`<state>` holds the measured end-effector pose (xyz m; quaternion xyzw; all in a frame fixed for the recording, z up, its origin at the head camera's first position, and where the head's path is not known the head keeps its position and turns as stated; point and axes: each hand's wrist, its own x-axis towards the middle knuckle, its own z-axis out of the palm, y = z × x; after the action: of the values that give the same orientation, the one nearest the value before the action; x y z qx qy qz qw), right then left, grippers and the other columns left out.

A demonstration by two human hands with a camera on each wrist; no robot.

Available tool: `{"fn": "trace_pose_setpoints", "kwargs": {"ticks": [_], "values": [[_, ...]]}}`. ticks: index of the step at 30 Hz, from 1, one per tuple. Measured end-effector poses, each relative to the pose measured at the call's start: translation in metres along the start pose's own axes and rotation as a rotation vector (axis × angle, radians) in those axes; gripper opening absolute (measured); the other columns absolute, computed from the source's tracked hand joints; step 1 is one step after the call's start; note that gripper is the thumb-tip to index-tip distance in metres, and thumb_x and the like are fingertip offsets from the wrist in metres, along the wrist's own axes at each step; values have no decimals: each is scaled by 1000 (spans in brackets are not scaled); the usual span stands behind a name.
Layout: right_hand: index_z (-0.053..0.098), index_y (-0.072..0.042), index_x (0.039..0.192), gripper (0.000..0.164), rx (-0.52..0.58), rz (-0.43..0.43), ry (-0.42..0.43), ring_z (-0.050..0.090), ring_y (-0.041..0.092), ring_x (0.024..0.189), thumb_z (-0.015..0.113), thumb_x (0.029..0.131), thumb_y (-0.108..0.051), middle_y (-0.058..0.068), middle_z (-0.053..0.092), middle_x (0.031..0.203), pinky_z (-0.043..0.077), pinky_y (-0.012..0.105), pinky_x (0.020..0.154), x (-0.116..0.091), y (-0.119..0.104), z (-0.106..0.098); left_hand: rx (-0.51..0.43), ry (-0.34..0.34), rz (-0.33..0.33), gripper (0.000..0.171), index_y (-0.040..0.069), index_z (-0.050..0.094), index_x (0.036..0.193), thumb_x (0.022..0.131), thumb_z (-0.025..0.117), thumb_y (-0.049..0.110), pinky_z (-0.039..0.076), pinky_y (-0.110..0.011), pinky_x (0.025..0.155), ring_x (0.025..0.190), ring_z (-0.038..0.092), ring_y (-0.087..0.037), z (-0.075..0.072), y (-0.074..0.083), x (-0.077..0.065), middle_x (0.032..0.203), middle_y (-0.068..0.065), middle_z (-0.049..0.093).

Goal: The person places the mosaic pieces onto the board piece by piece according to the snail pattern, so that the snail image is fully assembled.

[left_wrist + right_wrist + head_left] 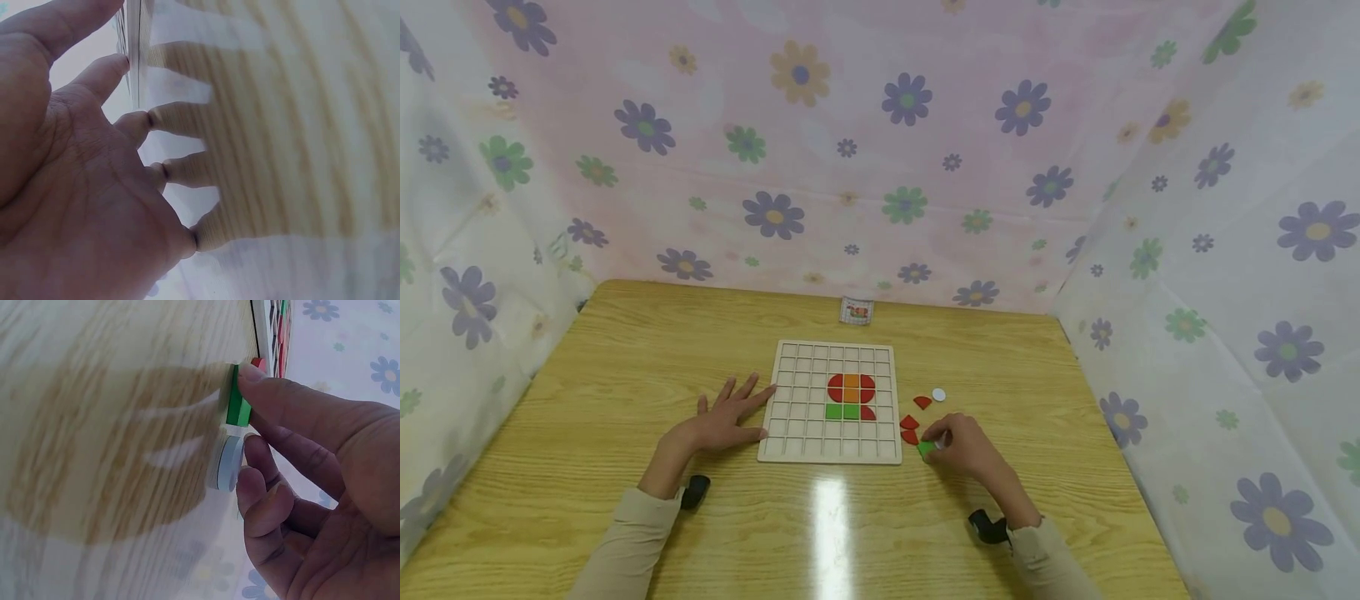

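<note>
My left hand [722, 422] lies with its fingers spread at the left side of a square wooden grid board [801, 400], index finger and thumb at its edge. In the left wrist view the palm [81, 181] shows, with fingertips down on the table. At the board's lower right, my right hand [967, 447] has its thumb and index finger on a green square tile [240, 400] low at the table. A white disc [230, 464] sits beside that tile, under the other, curled fingers. In the board are red quarter-round tiles [867, 413], orange tiles [851, 388] and green tiles [842, 412].
Loose red quarter-round tiles [922, 402] and another white disc [938, 395] lie right of the board. A small picture card [857, 311] is at the table's back edge. Flowered curtains [850, 167] surround the wooden table [685, 533].
</note>
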<state>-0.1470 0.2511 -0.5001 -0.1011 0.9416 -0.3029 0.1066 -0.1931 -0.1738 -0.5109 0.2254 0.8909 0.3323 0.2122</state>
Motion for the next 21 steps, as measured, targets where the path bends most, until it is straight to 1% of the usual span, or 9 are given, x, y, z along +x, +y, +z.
{"fn": "trace_pose_setpoints", "kwargs": {"ticks": [5, 9, 13, 17, 19, 21], "values": [[79, -8, 95, 15, -2, 58, 40, 56, 14, 78, 84, 81, -4, 1, 70, 91, 50, 29, 68, 1, 0, 2, -7, 1, 2, 76, 7, 29, 161, 100, 65, 36, -13, -85, 102, 149, -14, -57, 0, -1, 0, 167, -28, 2], [78, -8, 97, 14, -13, 79, 86, 53, 14, 77, 82, 84, -4, 1, 67, 91, 48, 30, 67, 1, 0, 3, -7, -1, 0, 77, 7, 28, 161, 100, 65, 36, -14, -84, 103, 149, -14, -57, 1, -1, 0, 168, -28, 1], [78, -7, 100, 15, -6, 69, 113, 54, 15, 78, 81, 86, -5, 2, 69, 95, 49, 32, 69, 5, -2, 8, -4, -3, -3, 77, 8, 28, 161, 100, 65, 36, -14, -84, 103, 150, -15, -56, 1, -2, 0, 168, -27, 1], [77, -4, 101, 19, -2, 32, 125, 63, 19, 86, 84, 84, -10, 4, 72, 97, 55, 39, 78, 10, -9, 14, 9, 3, -3, 76, 8, 28, 161, 100, 65, 37, -13, -84, 103, 150, -14, -56, 1, -3, 1, 168, -27, 1], [77, -4, 99, 20, -19, 20, 135, 65, 20, 88, 85, 83, -13, 4, 72, 95, 56, 41, 81, 12, -11, 17, 15, 5, -4, 76, 9, 29, 161, 100, 64, 37, -12, -85, 103, 150, -13, -56, 1, -4, 1, 168, -26, 2], [76, -4, 97, 20, -28, 17, 139, 65, 18, 86, 86, 83, -14, 2, 72, 92, 56, 41, 81, 15, -13, 19, 17, 6, -5, 76, 9, 29, 161, 100, 64, 37, -12, -85, 103, 150, -13, -56, 1, -4, 1, 168, -26, 2]]}}
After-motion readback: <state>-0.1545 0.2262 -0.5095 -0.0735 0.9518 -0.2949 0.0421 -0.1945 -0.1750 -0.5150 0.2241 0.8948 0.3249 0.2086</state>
